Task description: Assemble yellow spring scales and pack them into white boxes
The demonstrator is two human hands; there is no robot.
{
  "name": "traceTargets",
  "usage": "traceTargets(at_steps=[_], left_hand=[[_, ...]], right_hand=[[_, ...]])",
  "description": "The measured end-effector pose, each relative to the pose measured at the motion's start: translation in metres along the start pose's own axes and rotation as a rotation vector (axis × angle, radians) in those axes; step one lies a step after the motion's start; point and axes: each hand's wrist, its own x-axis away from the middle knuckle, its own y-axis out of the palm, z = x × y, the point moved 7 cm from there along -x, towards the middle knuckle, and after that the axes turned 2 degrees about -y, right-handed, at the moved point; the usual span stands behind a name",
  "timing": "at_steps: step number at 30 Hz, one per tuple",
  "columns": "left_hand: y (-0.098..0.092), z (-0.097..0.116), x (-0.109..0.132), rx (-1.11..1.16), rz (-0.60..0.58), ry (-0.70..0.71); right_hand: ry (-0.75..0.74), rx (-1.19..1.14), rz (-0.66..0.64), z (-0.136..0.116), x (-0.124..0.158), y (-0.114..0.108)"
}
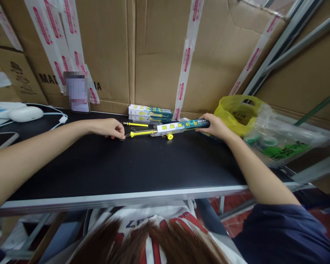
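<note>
My right hand [216, 126] grips the dark end of a slim printed box [178, 127], held just above the black table, tilted slightly up to the right. From the box's left end a yellow spring scale [143, 133] sticks out partway. At the scale's outer end, my left hand [114, 129] pinches its thin wire hook between thumb and fingertips. Behind it lies another yellow spring scale [139, 124] on the table. A small round yellow part [169, 136] rests beneath the box. Several similar boxes [150, 113] are stacked against the cardboard behind.
A yellow plastic bag [233, 117] and a clear bag [280, 143] with tape rolls stand at the right. A phone [77, 91] leans on the cardboard wall [156, 55]. White devices with a cable [26, 113] lie at the left. The table's pale front edge [143, 194] runs before me.
</note>
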Motion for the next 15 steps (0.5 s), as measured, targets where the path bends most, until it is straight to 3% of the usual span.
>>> traceTargets(at_steps=[2, 5, 9, 12, 15], left_hand=[[0.0, 0.004, 0.0, -0.084, 0.013, 0.072], [-0.001, 0.024, 0.004, -0.157, 0.252, 0.162], [0.018, 0.054, 0.009, -0.211, 0.337, 0.292], [0.011, 0.052, 0.01, -0.203, 0.422, 0.288], [-0.011, 0.039, 0.014, -0.19, 0.543, 0.243]], right_hand=[[0.028, -0.069, -0.003, 0.002, 0.001, 0.002], [0.041, -0.148, -0.02, -0.006, -0.001, 0.008], [0.041, -0.166, -0.013, -0.012, -0.003, 0.011], [0.106, -0.054, 0.045, 0.006, -0.001, 0.003], [0.237, 0.111, 0.029, 0.034, 0.005, -0.002]])
